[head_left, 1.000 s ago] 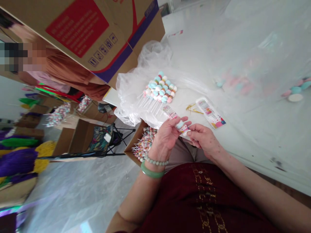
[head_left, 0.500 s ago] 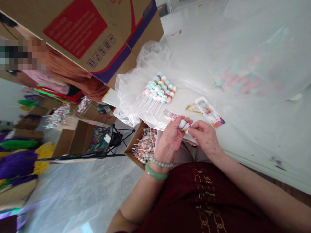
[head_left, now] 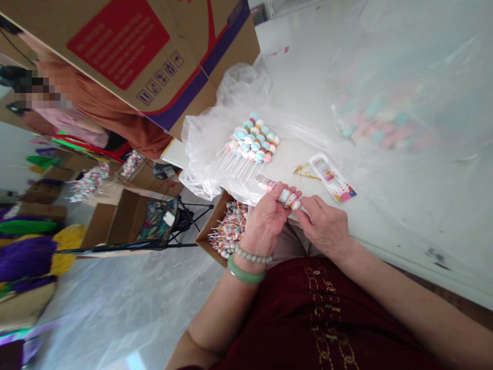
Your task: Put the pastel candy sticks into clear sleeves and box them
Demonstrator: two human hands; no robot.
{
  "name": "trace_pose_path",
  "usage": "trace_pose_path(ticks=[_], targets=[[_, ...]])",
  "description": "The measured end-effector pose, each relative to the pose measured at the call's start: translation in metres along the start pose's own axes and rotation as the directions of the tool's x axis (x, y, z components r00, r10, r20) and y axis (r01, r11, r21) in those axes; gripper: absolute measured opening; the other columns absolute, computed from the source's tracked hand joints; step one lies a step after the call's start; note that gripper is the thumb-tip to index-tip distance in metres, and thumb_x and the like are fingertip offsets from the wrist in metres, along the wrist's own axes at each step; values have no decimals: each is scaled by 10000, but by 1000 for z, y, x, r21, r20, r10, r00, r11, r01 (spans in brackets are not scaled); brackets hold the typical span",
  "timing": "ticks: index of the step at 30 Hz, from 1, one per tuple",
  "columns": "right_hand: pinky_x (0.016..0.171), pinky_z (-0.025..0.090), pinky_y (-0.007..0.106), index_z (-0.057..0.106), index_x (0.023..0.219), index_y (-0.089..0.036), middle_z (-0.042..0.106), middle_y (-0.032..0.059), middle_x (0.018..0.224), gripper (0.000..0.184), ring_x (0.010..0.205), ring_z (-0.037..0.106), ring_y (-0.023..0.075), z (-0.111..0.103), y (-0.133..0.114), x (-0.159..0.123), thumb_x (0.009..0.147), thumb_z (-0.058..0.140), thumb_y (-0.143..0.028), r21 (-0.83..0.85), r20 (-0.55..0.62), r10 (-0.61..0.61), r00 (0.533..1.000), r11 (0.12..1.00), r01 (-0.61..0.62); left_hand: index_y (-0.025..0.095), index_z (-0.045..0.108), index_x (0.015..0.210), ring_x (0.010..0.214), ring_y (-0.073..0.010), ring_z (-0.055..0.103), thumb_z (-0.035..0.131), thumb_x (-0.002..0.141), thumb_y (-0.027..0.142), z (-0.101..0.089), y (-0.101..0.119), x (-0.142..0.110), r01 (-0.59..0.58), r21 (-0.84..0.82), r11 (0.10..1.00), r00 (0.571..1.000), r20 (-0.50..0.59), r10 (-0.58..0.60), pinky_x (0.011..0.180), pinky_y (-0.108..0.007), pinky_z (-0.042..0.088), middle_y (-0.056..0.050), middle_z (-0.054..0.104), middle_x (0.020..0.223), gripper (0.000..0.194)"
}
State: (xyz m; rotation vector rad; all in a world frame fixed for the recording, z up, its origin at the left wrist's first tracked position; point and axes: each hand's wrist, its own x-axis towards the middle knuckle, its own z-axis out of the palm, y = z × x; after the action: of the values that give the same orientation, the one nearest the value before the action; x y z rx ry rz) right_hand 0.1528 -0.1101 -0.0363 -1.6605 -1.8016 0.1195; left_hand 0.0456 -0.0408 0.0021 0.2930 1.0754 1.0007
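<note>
Candy pack (head_left: pixel 289 200): held between both hands, pale blue and white candy balls visible, printed strip running out past the left hand.
Left hand (head_left: pixel 265 221): fingers curled around the pack's upper end, clamped on it.
Right hand (head_left: pixel 322 225): fingertips on the pack's lower end, clamped on it; hands together.
Left wrist: jade bangle (head_left: pixel 245 275) and bead bracelet (head_left: pixel 252 256).
Printed card (head_left: pixel 333 179): on the table, just beyond the right hand.
Gold twist ties (head_left: pixel 306 172): beside the card, near both hands.
Lollipop bunch (head_left: pixel 252 140): beyond the left hand, on a clear plastic bag (head_left: pixel 202 174), sticks toward the hands.
Open carton (head_left: pixel 204 242): just past the left hand, below table level, full of lollipops.
Table (head_left: pixel 389 226): plastic-sheeted, under the card.
Overhead carton (head_left: pixel 123 46): well beyond the bag.
Co-worker's brown sleeve (head_left: pixel 100 110): far off, past the carton.
</note>
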Motion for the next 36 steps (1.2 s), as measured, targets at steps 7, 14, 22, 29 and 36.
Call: trace_pose_path(ticks=[7, 14, 22, 29, 36], targets=[[570, 322, 259, 661, 816, -189, 650, 40, 732, 202, 652, 540, 157, 2, 8, 9, 849, 495, -300, 335, 213, 271, 939, 882, -331, 130, 600, 777, 645, -134, 621, 604, 826, 208, -3, 10, -7, 120, 202, 972, 991, 25, -128, 645, -270, 517, -47, 652, 726, 93], [358, 112, 209, 551, 644, -170, 484, -62, 490, 243, 332, 269, 34, -7, 18, 21, 667, 679, -376, 630, 774, 167, 610, -108, -769, 146, 649, 923, 683, -140, 637, 746, 671, 187, -21, 23, -4, 22, 317, 948, 964, 246, -105, 657, -258, 504, -37, 671, 767, 274], [346, 266, 200, 584, 723, -182, 547, -50, 533, 235, 343, 409, 62, -4, 6, 14, 774, 592, -411, 757, 606, 332, 723, 36, -652, 134, 581, 700, 494, -81, 518, 786, 624, 245, -15, 4, 5, -195, 181, 964, 969, 187, 161, 473, -207, 408, 25, 585, 603, 244], [417, 329, 228, 586, 671, -217, 473, -75, 430, 174, 386, 420, 98, 1, 4, 14, 726, 641, -374, 728, 461, 377, 804, 358, -585, 144, 555, 714, 547, -96, 566, 741, 680, 254, -10, -9, 4, -238, 92, 967, 967, 114, 227, 556, -224, 441, 23, 587, 616, 218], [395, 257, 231, 560, 578, -208, 440, -70, 423, 168, 386, 367, 92, 10, 13, 17, 674, 628, -328, 678, 442, 496, 747, 360, -641, 136, 599, 775, 601, -111, 590, 708, 727, 331, -2, -7, -11, -222, 261, 940, 969, 163, 184, 628, -241, 475, -20, 638, 684, 229]])
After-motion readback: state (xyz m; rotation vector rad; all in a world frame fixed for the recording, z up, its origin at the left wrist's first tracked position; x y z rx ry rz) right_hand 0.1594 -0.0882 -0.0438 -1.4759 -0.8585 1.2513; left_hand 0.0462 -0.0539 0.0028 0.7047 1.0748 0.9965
